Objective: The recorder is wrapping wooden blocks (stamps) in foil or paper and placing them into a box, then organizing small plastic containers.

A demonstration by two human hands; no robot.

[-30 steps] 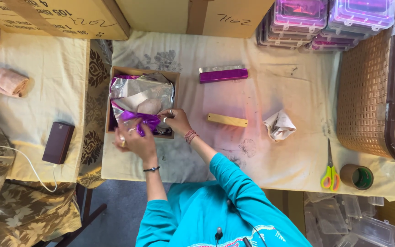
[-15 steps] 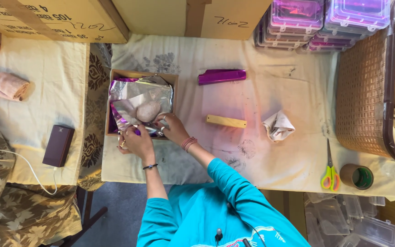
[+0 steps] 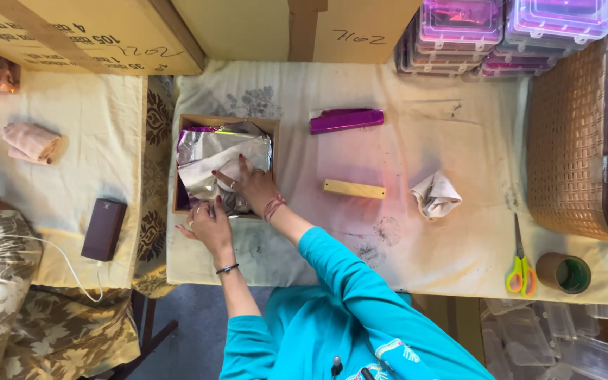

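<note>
A: Two hands on the foil (image 3: 223, 156) in the wooden tray (image 3: 228, 121), worktop's left edge?
B: Yes. Right hand (image 3: 251, 186) presses flat, fingers spread; left hand (image 3: 209, 224) loosely curled at tray's front edge, gripping nothing.

Teal sleeves, wrist bangles, rings.

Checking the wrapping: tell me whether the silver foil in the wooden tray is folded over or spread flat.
Folded over: the silver foil lies crumpled inside the wooden tray, right hand pressing it.
</note>
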